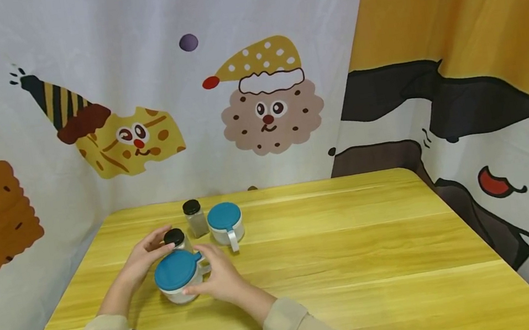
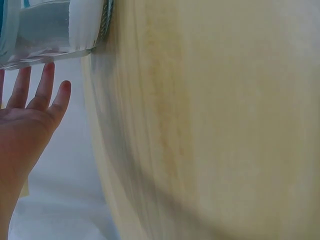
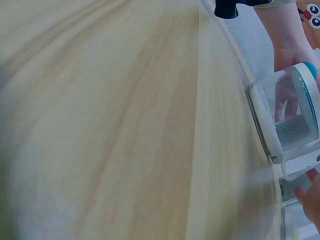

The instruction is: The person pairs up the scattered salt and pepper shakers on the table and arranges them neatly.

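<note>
A clear seasoning jar with a blue lid (image 1: 176,269) and a side handle stands at the table's left front, partly filled. My right hand (image 1: 221,275) holds it on the handle side, thumb across the front of its body and forefinger by the lid's tab. My left hand (image 1: 144,259) reaches behind that jar, its thumb and fingers spread beside a black-capped shaker (image 1: 175,237). In the left wrist view the straight fingers (image 2: 46,87) lie close to the clear jar's side (image 2: 45,27). The blue-lidded jar hides the shaker's lower part.
Farther back stand another black-capped shaker (image 1: 195,220) and a second blue-lidded jar (image 1: 225,223), side by side, its handle facing front. The wooden table (image 1: 356,253) extends to the right. A printed curtain (image 1: 141,64) hangs behind its far edge.
</note>
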A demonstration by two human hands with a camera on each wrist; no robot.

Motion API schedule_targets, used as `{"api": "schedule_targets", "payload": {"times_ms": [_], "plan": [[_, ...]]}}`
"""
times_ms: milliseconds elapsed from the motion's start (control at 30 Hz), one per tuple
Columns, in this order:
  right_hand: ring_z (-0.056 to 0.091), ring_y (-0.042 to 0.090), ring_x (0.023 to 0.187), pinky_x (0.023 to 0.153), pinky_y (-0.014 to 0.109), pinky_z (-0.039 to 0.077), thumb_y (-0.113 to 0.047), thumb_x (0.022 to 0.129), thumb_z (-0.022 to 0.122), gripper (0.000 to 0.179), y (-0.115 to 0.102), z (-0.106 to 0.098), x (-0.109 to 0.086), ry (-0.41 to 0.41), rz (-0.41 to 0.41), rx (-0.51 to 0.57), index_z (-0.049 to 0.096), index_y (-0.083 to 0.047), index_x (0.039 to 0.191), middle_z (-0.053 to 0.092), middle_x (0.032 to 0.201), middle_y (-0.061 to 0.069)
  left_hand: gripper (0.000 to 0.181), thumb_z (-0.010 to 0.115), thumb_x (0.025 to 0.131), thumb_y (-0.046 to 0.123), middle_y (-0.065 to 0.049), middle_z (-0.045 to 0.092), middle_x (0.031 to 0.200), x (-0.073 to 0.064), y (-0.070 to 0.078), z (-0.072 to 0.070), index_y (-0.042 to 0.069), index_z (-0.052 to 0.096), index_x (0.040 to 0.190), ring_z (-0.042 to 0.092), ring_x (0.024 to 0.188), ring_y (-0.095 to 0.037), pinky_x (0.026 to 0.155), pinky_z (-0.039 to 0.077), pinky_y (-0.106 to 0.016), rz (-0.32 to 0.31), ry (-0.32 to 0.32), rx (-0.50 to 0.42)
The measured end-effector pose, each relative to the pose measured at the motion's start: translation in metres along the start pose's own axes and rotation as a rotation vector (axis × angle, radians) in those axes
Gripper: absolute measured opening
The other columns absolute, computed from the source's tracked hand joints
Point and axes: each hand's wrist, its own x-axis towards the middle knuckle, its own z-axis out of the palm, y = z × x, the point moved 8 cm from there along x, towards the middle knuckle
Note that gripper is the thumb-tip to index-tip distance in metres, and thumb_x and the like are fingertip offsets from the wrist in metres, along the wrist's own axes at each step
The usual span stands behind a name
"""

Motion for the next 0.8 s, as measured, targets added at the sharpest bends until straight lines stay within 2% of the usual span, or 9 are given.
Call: {"api": "schedule_targets", "payload": {"times_ms": [100,267,800], "plan": [[0.038,0.014,0.129,0.098,0.04,0.04,-0.045,0.073,0.081,0.089,0.0028,0.0017,0.0003,-0.001,0.022,0.022,0.036,-0.023,0.147,0.036,0.147,-0.004,0.069,0.065,0.093,0.03,-0.026,0.022,0.152,0.0,0.0009,0.0018,0.005,0.032,0.148,0.02,0.137,-0.045,0.104,0.021,-0.064,0.004,-0.014,0.001],[0.039,0.013,0.127,0.097,0.038,0.041,-0.043,0.073,0.082,0.09,0.0056,0.0041,0.0015,0.002,0.041,0.055,0.037,-0.019,0.146,0.037,0.145,-0.007,0.069,0.064,0.094,0.028,-0.028,0.02,0.152,0.0001,0.0021,0.003,0.005,0.031,0.149,0.019,0.137,-0.046,0.103,0.021,-0.064,0.003,-0.018,0.001],[0.04,0.012,0.124,0.098,0.036,0.04,-0.037,0.071,0.085,0.085,0.0069,0.0085,0.0041,0.033,0.076,0.1,0.041,-0.024,0.143,0.038,0.139,-0.006,0.069,0.062,0.095,0.026,-0.027,0.02,0.152,-0.0013,0.0019,0.0053,0.005,0.027,0.15,0.022,0.135,-0.047,0.101,0.025,-0.064,-0.002,-0.014,-0.027]]}}
